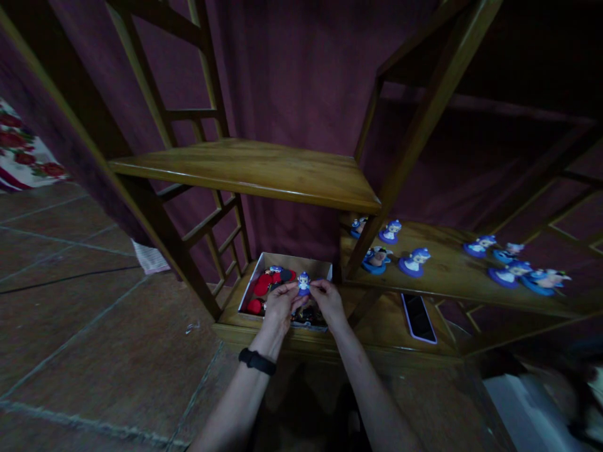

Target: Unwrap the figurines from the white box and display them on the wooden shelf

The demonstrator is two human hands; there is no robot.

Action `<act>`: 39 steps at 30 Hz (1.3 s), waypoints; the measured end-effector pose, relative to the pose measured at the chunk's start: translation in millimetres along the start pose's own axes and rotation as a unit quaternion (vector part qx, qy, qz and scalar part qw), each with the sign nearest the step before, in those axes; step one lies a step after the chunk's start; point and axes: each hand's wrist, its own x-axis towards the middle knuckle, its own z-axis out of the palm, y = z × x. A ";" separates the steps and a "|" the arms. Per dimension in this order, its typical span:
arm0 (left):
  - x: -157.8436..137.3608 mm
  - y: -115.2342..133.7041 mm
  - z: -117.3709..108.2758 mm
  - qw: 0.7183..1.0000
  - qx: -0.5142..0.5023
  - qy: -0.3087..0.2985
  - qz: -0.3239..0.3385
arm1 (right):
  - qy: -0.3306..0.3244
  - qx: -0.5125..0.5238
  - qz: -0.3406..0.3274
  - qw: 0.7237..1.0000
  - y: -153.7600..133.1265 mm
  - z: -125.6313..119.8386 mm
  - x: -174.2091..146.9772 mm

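A small purple-and-white figurine (303,284) on a round purple base is held upright between my two hands, above an open cardboard box (325,271). My left hand (281,302), with a black band on its wrist, grips the figurine from the left. From the other side, the fingers of my right hand (328,301) pinch it near its base. Inside the box lie several red and dark pieces (264,284), partly hidden by my hands. A similar purple figurine (414,262) stands on the shelf to the right.
More figurines (509,273) stand on the right wooden shelf (452,276). A phone (419,318) lies on the lower board. Above the box juts another wooden shelf (249,166). A slanting post (424,125) divides the unit. Tiled floor (94,314) extends left.
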 end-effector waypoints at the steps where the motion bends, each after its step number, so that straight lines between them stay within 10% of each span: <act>1: 0.8 -0.5 0.2 1.000 -0.003 -0.004 -0.007 | -0.007 -0.001 0.000 1.000 -1.0 -1.4 -0.1; 39: -0.6 -5.2 -2.2 0.998 0.019 0.015 0.061 | -0.018 -0.134 -0.114 0.984 -27.1 1.2 -13.0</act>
